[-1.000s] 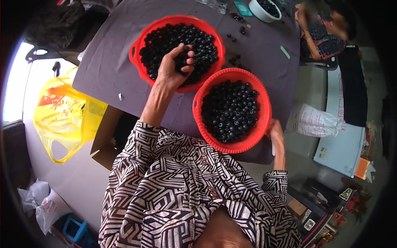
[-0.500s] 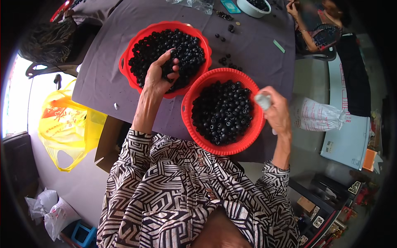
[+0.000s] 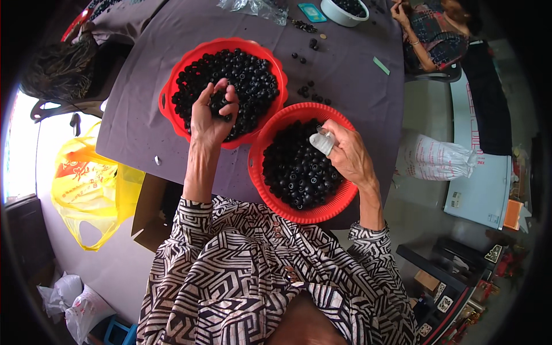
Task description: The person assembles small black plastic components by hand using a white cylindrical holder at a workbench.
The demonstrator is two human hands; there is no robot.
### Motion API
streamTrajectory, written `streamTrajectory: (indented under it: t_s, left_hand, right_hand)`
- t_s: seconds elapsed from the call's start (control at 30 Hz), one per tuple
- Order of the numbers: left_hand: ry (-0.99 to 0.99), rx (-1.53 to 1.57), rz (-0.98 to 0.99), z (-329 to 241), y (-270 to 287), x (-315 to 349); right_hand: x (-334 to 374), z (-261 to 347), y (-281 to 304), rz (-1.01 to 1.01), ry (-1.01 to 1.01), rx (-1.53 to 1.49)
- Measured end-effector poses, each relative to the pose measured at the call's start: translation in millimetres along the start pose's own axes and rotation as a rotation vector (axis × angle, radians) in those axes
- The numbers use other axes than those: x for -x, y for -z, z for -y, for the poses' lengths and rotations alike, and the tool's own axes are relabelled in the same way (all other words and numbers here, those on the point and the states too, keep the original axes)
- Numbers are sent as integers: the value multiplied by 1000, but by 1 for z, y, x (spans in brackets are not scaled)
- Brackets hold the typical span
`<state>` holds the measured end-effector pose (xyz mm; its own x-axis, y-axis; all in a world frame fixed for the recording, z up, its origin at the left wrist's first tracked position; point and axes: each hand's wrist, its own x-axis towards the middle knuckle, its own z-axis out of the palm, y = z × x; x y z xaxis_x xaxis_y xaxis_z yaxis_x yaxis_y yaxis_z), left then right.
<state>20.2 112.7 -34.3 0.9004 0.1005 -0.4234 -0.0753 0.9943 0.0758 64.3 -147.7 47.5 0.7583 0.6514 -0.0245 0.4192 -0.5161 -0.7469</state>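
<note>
Small round black pieces, several marked with a pale ring, fill a scalloped red bowl (image 3: 167,86) on the left and a ribbed red basket (image 3: 345,202) on the right. Above the left bowl, my left hand (image 3: 210,118) is palm up, its fingers curled round a few black pieces (image 3: 219,103). My right hand (image 3: 351,152) is over the right side of the basket, fingers bent and pressed together. At its fingertips is a whitish wrapped thing (image 3: 323,142); whether it is a finger covering or a held object, I cannot tell.
Loose black pieces (image 3: 310,92) lie on the grey tablecloth (image 3: 138,115) beyond the basket. Farther back are a white bowl (image 3: 345,16), clear plastic (image 3: 253,8) and a green strip (image 3: 380,65). Another person (image 3: 434,43) sits far right. A yellow bag (image 3: 95,184) hangs left.
My right hand has moved left from the basket's right rim to over the black pieces. My left hand has dropped slightly, its fingers curling more. The whole view has shifted a little.
</note>
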Motion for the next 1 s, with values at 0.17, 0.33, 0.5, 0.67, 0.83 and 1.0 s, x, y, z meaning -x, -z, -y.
streamTrajectory:
  t_s: [0.17,0.33,0.5,0.67,0.83,1.0]
  left_hand:
    - [12,248,130,13,-6,-3]
    - [69,299,143,23,-11,2]
    - [138,164,213,35,-2,13]
    - [161,68,248,46,-33,18]
    - [239,61,272,57,-33,18]
    - [275,28,303,73,-36,19]
  right_hand:
    - [-2,15,3,-65,-181,-417]
    - [0,22,-4,-49,-92,-657]
    - [20,39,-26,52,-130,-1191]
    - [71,57,-65,254,-180,-1190]
    - [84,45,-72,228,-193,-1300]
    - [87,42,-59,338,-136,-1218]
